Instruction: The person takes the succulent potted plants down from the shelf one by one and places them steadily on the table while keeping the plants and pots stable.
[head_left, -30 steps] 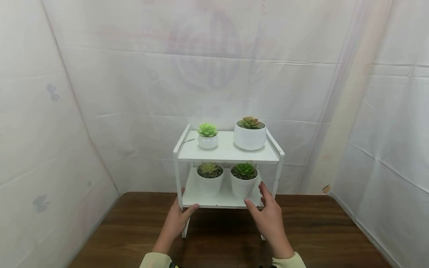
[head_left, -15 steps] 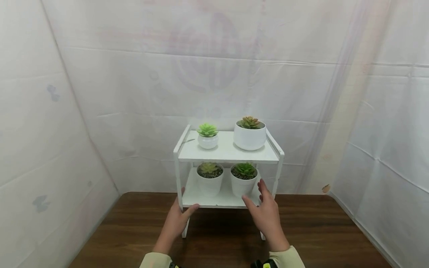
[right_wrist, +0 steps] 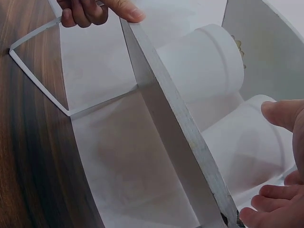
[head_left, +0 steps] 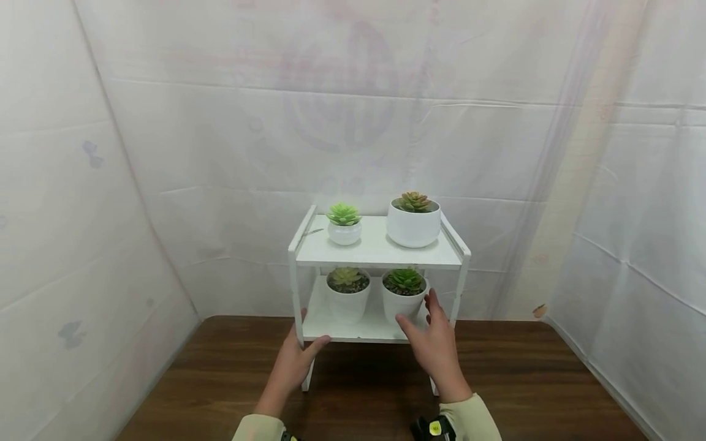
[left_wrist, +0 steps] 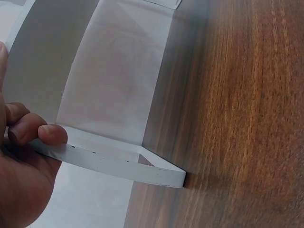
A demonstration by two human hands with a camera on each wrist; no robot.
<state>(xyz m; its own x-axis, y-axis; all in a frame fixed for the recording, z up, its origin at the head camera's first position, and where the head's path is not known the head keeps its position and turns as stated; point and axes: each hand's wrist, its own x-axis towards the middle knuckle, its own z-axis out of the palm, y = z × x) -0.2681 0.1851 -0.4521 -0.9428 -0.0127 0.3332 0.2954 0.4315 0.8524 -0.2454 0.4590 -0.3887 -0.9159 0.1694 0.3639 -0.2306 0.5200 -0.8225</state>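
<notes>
A white two-tier shelf rack point(head_left: 369, 239) stands in the middle of the head view. My left hand point(head_left: 291, 361) grips its front left leg point(left_wrist: 114, 161), fingers curled round it and the thumb at the lower tier's front edge. By the lower tier's right side is my right hand point(head_left: 437, 348), thumb and fingers spread. It holds nothing and is close to a white pot with a dark green succulent point(head_left: 402, 300); whether it touches the pot is unclear. In the right wrist view, that pot point(right_wrist: 249, 142) lies between the thumb point(right_wrist: 280, 114) and the fingers.
Beside it on the lower tier is a pale green succulent in a white pot point(head_left: 347, 303). The upper tier bears a small bright green succulent point(head_left: 344, 229) and a reddish one in a wide white pot point(head_left: 413, 226). White sheeting point(head_left: 220, 153) surrounds the brown wooden table point(head_left: 220, 367).
My right hand has moved slightly forward and left, its thumb rising from the lower tier's front edge to in front of the right pot. My left hand keeps its grip on the leg.
</notes>
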